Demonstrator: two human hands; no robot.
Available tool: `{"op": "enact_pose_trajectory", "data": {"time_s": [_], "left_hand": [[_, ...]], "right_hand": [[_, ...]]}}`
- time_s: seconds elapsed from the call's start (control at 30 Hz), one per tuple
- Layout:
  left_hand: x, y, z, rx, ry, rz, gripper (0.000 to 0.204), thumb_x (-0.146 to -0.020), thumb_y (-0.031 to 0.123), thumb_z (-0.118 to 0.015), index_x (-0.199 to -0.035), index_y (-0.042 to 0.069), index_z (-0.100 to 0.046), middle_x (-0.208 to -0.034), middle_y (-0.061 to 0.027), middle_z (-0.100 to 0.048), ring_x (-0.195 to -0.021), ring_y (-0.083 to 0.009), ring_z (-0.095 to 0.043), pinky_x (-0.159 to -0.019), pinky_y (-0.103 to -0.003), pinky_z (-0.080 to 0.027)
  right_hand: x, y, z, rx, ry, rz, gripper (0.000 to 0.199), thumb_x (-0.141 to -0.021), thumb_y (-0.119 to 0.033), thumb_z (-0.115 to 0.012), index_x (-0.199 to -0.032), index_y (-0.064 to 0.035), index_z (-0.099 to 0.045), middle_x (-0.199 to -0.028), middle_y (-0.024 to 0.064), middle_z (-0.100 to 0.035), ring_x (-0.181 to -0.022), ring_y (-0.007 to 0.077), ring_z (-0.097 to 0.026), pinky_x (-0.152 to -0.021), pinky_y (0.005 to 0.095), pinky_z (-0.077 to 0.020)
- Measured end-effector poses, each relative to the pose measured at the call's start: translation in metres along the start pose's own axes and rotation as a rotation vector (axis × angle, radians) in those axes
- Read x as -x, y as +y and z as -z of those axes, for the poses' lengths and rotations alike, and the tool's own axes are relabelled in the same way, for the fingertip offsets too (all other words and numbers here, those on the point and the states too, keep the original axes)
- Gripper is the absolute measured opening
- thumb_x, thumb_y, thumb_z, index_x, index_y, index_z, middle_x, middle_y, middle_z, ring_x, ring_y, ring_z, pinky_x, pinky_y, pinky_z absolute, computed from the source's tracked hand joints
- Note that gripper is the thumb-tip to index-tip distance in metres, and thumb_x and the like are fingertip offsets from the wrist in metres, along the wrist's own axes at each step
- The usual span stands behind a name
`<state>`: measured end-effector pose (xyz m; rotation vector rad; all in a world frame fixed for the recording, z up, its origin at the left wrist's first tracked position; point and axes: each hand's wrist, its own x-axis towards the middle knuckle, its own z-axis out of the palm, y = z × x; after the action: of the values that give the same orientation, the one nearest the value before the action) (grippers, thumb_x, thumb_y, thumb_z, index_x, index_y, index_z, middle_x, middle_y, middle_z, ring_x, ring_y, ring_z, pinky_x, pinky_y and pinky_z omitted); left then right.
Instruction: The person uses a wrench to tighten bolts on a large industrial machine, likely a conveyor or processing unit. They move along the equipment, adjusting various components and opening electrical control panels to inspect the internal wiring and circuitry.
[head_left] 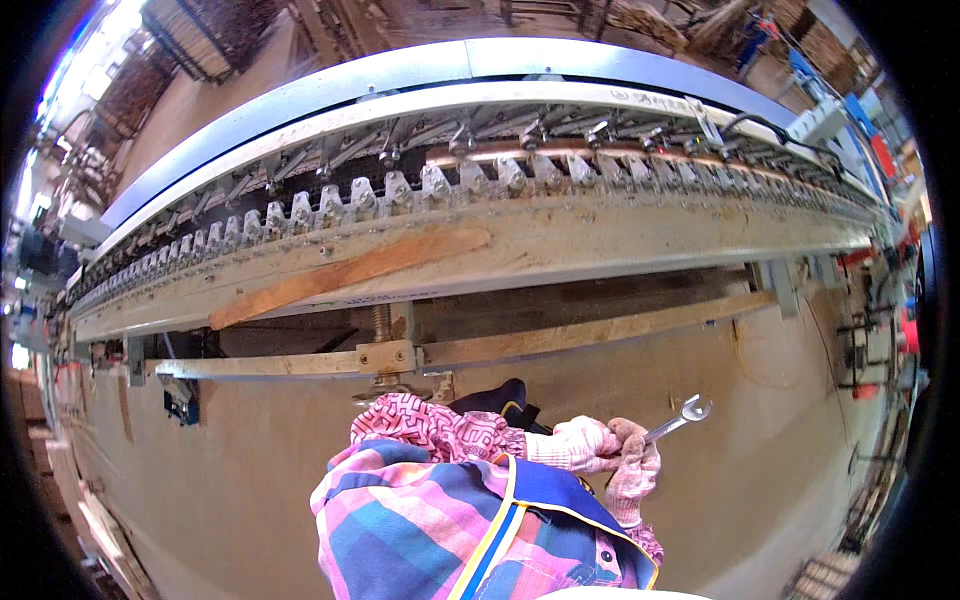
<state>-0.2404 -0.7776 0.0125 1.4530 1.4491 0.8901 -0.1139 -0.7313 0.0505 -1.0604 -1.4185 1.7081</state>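
Observation:
My right hand (632, 470), in a soiled pale knit glove, is closed round a metal wrench (680, 420). The wrench's open-ended jaw points out to the right, while the grip covers its other end. Against the right hand's fingers rests my left hand (582, 441), in a pinkish-white knit glove with its fingers curled. Whatever the left fingers hold is hidden. Both hands are in front of my body, above the floor. A pink patterned sleeve (430, 425) covers my left forearm.
Ahead stretches a long machine (600, 225) with a row of metal clamps (435, 185). A tapered wooden piece (350, 275) lies along its front beam. Below are a wooden rail (600, 328) and a threaded screw (382, 325). Stacked wood (190, 40) stands beyond the machine.

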Motion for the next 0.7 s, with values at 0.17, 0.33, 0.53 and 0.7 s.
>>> {"op": "enact_pose_trajectory", "data": {"time_s": [0.17, 0.33, 0.53, 0.7], "left_hand": [[-0.107, -0.007, -0.004, -0.142, 0.045, 0.005, 0.028, -0.085, 0.04, -0.063, -0.089, 0.013, -0.064, -0.078, -0.0102, -0.063, -0.075, -0.0328, -0.064, -0.063, -0.039, -0.053], [-0.208, 0.02, 0.004, -0.021, 0.217, 0.068, 0.027, -0.089, 0.037, -0.059, -0.098, 0.012, -0.064, -0.085, -0.0154, -0.064, -0.084, -0.037, -0.063, -0.072, -0.045, -0.052], [-0.321, 0.055, -0.033, -0.02, 0.361, 0.096, 0.032, -0.092, 0.036, -0.056, -0.109, 0.01, -0.062, -0.097, -0.0141, -0.067, -0.093, -0.0319, -0.064, -0.081, -0.044, -0.051], [-0.369, 0.072, -0.041, -0.136, 0.393, 0.218, 0.03, -0.092, 0.037, -0.055, -0.107, 0.012, -0.062, -0.093, -0.0104, -0.067, -0.089, -0.0306, -0.063, -0.079, -0.043, -0.051]], "right_hand": [[-0.109, -0.024, 0.051, 0.031, -0.189, -0.041, 0.041, -0.096, -0.036, -0.057, -0.102, 0.0045, -0.063, -0.092, 0.0104, -0.066, -0.081, 0.0169, -0.061, -0.073, 0.0291, -0.0511], [-0.241, -0.036, 0.128, 0.035, -0.348, 0.029, 0.032, -0.098, -0.026, -0.054, -0.097, 0.0035, -0.064, -0.094, 0.0109, -0.067, -0.085, 0.018, -0.061, -0.078, 0.0302, -0.0495], [-0.379, -0.08, 0.226, 0.19, -0.373, 0.119, 0.045, -0.097, -0.046, -0.05, -0.096, -0.0029, -0.06, -0.072, 0.0028, -0.059, -0.059, 0.0104, -0.052, -0.056, 0.0259, -0.0421], [-0.455, -0.112, 0.277, 0.203, -0.364, -0.003, 0.034, -0.099, -0.034, -0.05, -0.103, -0.0012, -0.06, -0.069, 0.0006, -0.057, -0.05, 0.0064, -0.047, -0.049, 0.0209, -0.0373]]}}
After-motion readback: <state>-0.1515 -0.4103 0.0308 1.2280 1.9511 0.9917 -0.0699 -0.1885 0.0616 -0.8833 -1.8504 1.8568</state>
